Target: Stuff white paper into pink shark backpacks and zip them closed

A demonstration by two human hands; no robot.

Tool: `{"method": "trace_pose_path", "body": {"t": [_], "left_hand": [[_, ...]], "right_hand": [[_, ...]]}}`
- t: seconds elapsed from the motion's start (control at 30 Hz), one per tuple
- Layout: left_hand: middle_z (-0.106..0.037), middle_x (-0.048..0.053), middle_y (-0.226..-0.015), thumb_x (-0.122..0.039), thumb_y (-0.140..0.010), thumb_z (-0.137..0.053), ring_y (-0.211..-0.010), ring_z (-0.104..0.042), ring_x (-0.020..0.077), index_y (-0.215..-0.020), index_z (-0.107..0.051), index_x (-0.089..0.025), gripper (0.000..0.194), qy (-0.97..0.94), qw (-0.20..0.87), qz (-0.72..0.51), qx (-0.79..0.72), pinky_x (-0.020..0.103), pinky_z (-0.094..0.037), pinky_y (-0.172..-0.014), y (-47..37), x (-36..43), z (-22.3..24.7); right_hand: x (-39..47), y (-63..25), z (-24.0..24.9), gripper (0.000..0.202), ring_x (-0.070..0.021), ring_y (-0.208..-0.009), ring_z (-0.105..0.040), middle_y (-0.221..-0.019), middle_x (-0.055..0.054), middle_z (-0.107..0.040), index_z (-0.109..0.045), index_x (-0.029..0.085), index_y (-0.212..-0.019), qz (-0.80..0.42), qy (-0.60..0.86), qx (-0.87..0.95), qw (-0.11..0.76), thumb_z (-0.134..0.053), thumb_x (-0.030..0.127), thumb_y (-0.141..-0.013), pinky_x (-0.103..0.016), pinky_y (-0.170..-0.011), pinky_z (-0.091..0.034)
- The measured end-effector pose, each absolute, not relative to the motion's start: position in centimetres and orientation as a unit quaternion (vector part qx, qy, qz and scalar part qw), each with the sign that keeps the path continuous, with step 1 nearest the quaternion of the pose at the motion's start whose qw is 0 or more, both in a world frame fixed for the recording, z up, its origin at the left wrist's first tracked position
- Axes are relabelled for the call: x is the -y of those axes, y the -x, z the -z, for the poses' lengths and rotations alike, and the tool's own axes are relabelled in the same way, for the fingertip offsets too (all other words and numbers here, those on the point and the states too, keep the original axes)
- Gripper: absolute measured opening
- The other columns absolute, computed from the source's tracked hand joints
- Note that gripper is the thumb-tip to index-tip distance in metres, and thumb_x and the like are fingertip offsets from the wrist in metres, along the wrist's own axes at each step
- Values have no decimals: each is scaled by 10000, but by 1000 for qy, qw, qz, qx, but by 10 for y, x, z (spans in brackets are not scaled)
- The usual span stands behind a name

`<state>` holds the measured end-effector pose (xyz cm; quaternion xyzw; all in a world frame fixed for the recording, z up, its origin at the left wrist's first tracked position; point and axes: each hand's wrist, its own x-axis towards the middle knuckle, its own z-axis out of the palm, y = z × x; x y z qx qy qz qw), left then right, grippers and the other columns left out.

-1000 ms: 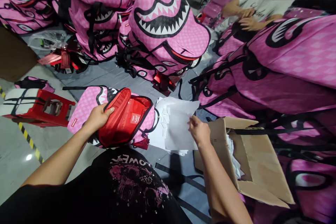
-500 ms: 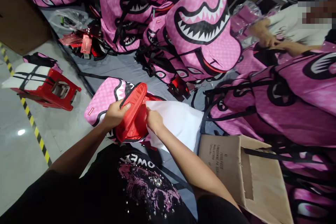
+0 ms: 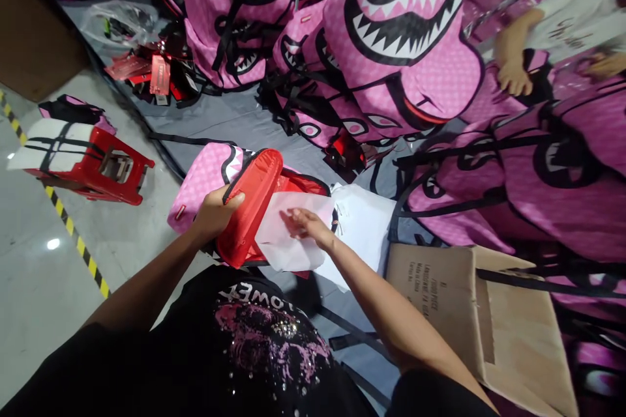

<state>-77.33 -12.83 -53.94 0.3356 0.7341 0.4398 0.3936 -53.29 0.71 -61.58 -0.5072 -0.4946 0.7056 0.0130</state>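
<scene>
A pink backpack [image 3: 208,169] with a shark-mouth print lies on the grey-covered table, its flap turned back to show a red lining [image 3: 261,186]. My left hand [image 3: 218,212] is closed on the edge of that flap. A thin white sheet [image 3: 274,238] lies partly in the opening, over the red inside. Just above it is my right hand [image 3: 313,227], its fingers loosely apart and holding nothing; whether they touch the sheet is hard to tell. More white sheets [image 3: 369,215] lie to the right of the bag.
Piled pink backpacks [image 3: 405,32] fill the back and right. A cardboard box [image 3: 433,287] stands at right, red tags [image 3: 160,75] lie at back left, and a red stool [image 3: 98,163] is on the floor. A co-worker's hand [image 3: 513,78] rests among bags.
A white sheet now lies over the bag's opening. My right hand has let go of it and its fingers have spread. My left hand still holds the flap.
</scene>
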Motion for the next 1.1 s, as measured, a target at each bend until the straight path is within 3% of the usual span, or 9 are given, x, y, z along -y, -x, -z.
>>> {"method": "trace_pose_path", "body": {"t": [0.17,0.27,0.33,0.4,0.47,0.6,0.73,0.93,1.1], "left_hand": [[-668,19,-860,-466,-823,-569,-804,-576,185,-898,-628,-152,329,-350,408,-447,-715,273,-458,-747,778,123,541],[-675,22,-873,-450,-824,-563,-802,-581,183,-900,-636,-146,322,-361,417,-447,-705,271,-460,-745,778,119,541],[-681,23,-886,-439,-822,-563,-805,-585,181,-910,-641,-144,318,-364,414,-448,-704,269,-464,-748,777,118,540],[-685,26,-888,-440,-818,-565,-809,-588,182,-913,-643,-143,322,-362,406,-447,-710,270,-470,-754,777,119,540],[-686,27,-883,-458,-814,-569,-807,-591,184,-927,-647,-144,343,-349,407,-443,-719,273,-475,-753,778,121,541],[-694,31,-902,-481,-789,-595,-808,-600,192,-957,-651,-152,374,-316,417,-448,-724,284,-481,-752,782,126,545],[-687,26,-882,-471,-803,-579,-816,-602,200,-935,-645,-160,344,-336,413,-441,-722,293,-476,-760,786,129,547],[-602,-13,-750,-483,-826,-546,-711,-530,159,-782,-550,-185,301,-366,403,-438,-716,267,-434,-682,792,130,549],[-566,-22,-717,-460,-826,-555,-682,-499,148,-784,-551,-187,276,-357,424,-441,-706,262,-418,-650,793,128,555]], "right_hand": [[40,521,617,472,-169,-682,-700,-918,-93,-738,-638,158,-1205,-684,423,585,-106,-492,540,-969,-240,-533,-522],[50,541,626,453,-224,-914,-723,-1132,-146,-721,-638,157,-1261,-555,421,715,-67,-370,433,-1021,-344,-751,-593],[48,558,639,481,-271,-1277,-571,-1409,-183,-576,-568,133,-1384,-391,390,834,-17,-349,369,-1027,-417,-1044,-491],[43,570,656,590,-318,-1489,-286,-1600,-188,-320,-413,98,-1517,-259,334,905,-56,-428,390,-1005,-497,-1213,-264],[39,572,671,744,-371,-1525,-132,-1639,-209,-159,-300,61,-1566,-171,333,917,-140,-486,474,-975,-579,-1231,-113],[37,560,689,815,-383,-1529,-72,-1640,-228,-67,-201,35,-1586,-76,415,881,-215,-376,563,-989,-604,-1217,-61],[32,558,690,810,-357,-1530,-114,-1643,-207,-96,-232,49,-1583,-93,349,897,-255,-362,575,-981,-562,-1229,-79],[17,537,682,692,-399,-1493,-224,-1609,-261,-225,-390,2,-1504,-53,392,894,-211,-449,441,-972,-593,-1191,-150],[34,507,679,585,-352,-1486,-262,-1578,-191,-364,-505,99,-1447,-84,340,925,-148,-283,454,-1040,-595,-1193,-124]]}}
